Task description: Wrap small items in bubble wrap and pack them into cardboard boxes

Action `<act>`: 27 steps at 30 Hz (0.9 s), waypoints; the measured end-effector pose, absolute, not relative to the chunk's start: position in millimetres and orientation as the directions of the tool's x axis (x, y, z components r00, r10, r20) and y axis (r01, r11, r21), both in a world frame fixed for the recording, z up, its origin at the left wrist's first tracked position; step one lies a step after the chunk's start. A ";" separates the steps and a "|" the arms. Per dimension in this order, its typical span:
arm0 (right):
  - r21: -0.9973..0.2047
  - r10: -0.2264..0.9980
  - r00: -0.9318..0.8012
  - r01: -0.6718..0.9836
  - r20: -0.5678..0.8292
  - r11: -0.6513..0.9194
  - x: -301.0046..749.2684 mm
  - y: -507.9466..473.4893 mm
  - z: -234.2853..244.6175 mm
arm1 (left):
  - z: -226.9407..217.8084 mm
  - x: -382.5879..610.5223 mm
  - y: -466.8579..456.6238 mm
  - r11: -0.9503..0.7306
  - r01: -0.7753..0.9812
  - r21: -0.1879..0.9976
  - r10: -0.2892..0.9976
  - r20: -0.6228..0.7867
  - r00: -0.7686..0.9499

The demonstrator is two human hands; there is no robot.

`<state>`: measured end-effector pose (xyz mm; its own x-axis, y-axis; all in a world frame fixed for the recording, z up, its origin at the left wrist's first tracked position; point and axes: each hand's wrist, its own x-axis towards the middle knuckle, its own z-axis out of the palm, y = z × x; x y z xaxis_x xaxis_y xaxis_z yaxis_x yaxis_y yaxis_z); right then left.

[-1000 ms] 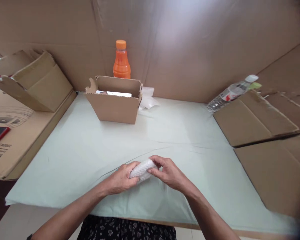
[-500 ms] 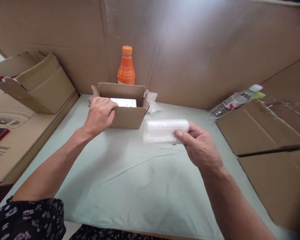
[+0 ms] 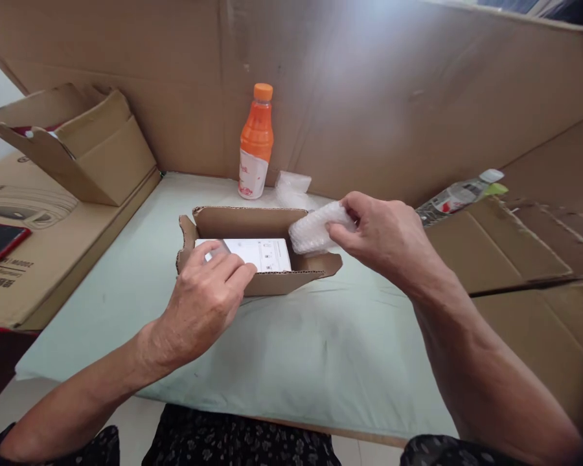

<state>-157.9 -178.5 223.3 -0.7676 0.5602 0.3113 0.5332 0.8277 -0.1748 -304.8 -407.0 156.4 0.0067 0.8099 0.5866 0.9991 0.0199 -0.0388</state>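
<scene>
An open cardboard box [image 3: 282, 283] stands on the green cloth in front of me, its end flaps spread outward. Inside it, toward the left, lies a white printed box [image 3: 272, 252]. My left hand [image 3: 214, 288] reaches over the near wall, fingers curled onto the white box; the fingertips are partly hidden. A roll of bubble wrap [image 3: 313, 230] is pinched in my right hand [image 3: 376, 236], thumb in front. The roll is tilted, its left end over the right part of the cardboard box, beside the white box.
Behind the box stand an orange bottle [image 3: 256, 139] and another piece of bubble wrap [image 3: 294, 188]. A clear bottle [image 3: 457, 197] leans by cardboard cartons [image 3: 495, 246] at right. At left, a phone [image 3: 0, 246] and an open carton [image 3: 102, 155] rest on a large flat box [image 3: 53, 272].
The cardboard box now sits nearer to me and more to the right. My right hand has brought the bubble wrap up to its right end. My left fingers reach farther onto the white box.
</scene>
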 end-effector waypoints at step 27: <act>-0.460 0.621 -0.709 0.452 0.335 0.764 -106.1 -209.9 192.5 | 125.4 -303.1 -463.8 0.164 0.892 0.422 0.460 0.767 -0.447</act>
<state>-106.1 -209.9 192.5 -0.7086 0.6209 0.3352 0.4518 0.7641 -0.4604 -303.1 -463.8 125.4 -0.4471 0.4603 0.7669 0.8918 0.1635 0.4218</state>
